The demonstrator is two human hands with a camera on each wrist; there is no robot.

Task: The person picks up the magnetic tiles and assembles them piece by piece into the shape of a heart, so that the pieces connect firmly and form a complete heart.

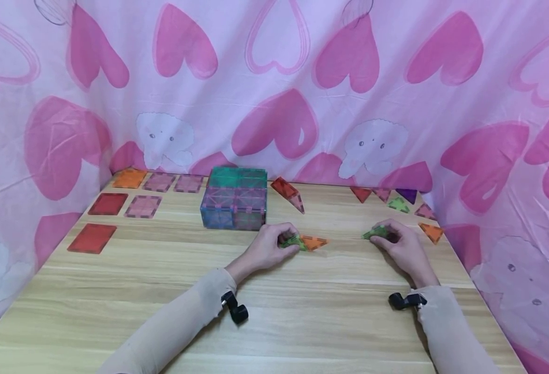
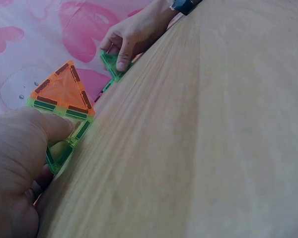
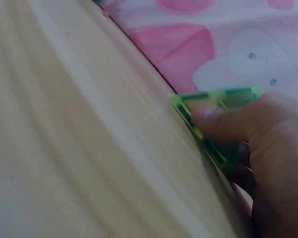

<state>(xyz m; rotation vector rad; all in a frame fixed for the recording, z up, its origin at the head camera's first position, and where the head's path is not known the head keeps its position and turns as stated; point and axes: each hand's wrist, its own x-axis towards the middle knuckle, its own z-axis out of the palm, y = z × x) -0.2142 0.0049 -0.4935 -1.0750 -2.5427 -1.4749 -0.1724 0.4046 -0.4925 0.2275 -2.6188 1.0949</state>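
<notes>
My left hand (image 1: 269, 245) pinches a green triangular magnetic tile (image 1: 294, 241) between thumb and fingers, just over the middle of the table. Edge to edge with that tile is an orange triangular tile (image 1: 314, 242), which the left wrist view shows pointing up and away from the hand. Farther right, my right hand (image 1: 404, 249) pinches another green triangular tile (image 1: 374, 232); the right wrist view shows the thumb lying across this tile (image 3: 213, 148). The two hands are well apart. Fingers hide part of each green tile.
A box of translucent tiles (image 1: 234, 200) stands at the back, left of centre. Beside it lies a joined red and pink piece (image 1: 287, 192). Square tiles, such as a red one (image 1: 92, 238), lie at left. Several triangles, including an orange one (image 1: 430, 232), lie at back right. A pink curtain (image 1: 274, 78) surrounds the table.
</notes>
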